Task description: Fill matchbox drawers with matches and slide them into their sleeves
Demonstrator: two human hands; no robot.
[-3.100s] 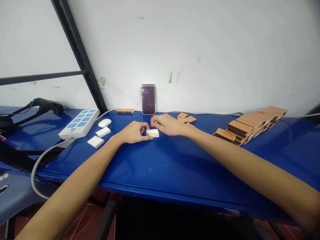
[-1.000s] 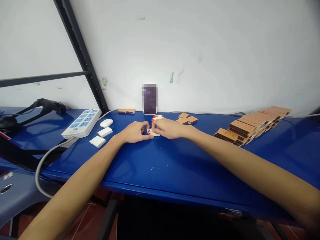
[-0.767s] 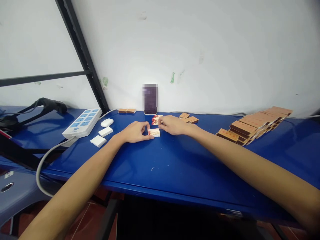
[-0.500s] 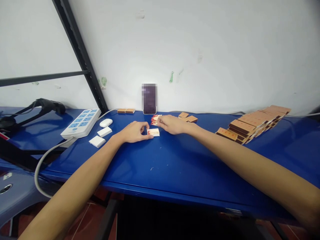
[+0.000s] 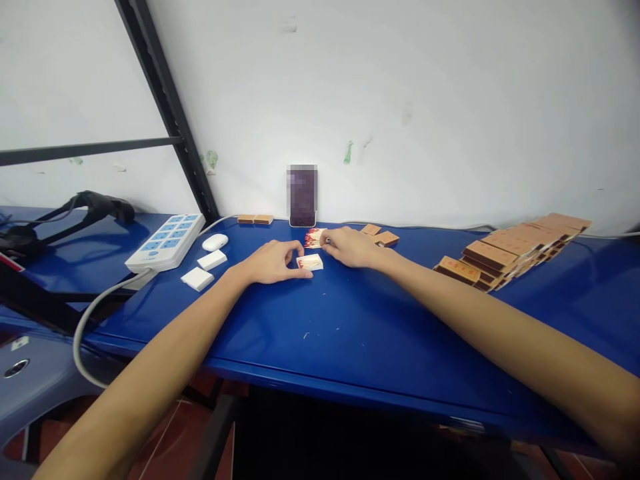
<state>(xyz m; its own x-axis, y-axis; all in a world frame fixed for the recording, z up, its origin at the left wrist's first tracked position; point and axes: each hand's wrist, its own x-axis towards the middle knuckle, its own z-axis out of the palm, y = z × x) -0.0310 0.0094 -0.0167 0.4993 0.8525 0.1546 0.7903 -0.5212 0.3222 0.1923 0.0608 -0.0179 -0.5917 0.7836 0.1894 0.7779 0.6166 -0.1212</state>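
Note:
A white matchbox tray (image 5: 310, 262) with some red-headed matches in it lies on the blue table. My left hand (image 5: 274, 261) grips its left end, thumb at the near side and fingers at the far side. Just behind the tray is a loose pile of red-tipped matches (image 5: 314, 238). At the right end of that pile, my right hand (image 5: 349, 247) has its fingers closed in a pinch; what is between the fingertips is hidden.
Two white trays (image 5: 197, 279) and a white earbud case (image 5: 215, 243) lie left, beside a power strip (image 5: 167, 240). A phone (image 5: 303, 197) leans on the wall. Matchbox sleeves (image 5: 386, 239) lie behind my right hand; stacked matchboxes (image 5: 490, 255) stand at the right.
The view has shifted slightly. The tray now sits a little tilted in my left hand. My right hand stays at the match pile, its fingers slightly moved.

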